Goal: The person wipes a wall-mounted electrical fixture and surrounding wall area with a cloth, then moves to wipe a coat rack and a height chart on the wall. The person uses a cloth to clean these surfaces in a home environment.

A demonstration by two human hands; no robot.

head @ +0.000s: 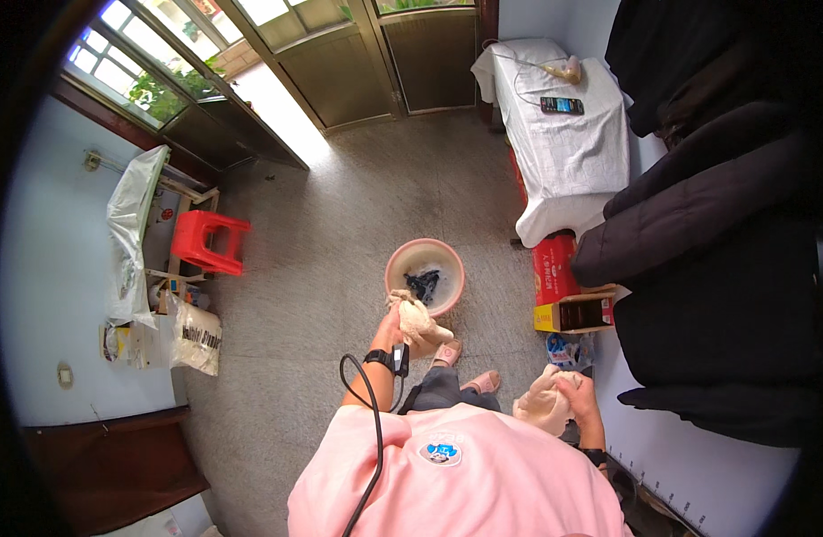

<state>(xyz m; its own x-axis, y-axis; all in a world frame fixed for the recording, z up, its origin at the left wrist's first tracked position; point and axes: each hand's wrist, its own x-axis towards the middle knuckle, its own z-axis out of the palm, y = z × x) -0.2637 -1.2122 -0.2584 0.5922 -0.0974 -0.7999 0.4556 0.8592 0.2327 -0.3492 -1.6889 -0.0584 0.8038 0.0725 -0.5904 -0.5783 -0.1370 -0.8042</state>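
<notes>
My left hand grips a bunched cream cloth at the near rim of a pink basin. Inside the basin, a dark wet-looking cloth lies in what looks like shallow cloudy water. Out to the right, by the wall, my right hand holds another bunch of cream cloth. Whether the two bunches belong to one piece cannot be made out. The basin stands on the grey floor, just beyond my pink slippers.
Left, a red plastic stool stands near a covered table and a filled bag. Right are a white-draped table with a phone, boxes and hanging dark coats. A door leaf stands ajar.
</notes>
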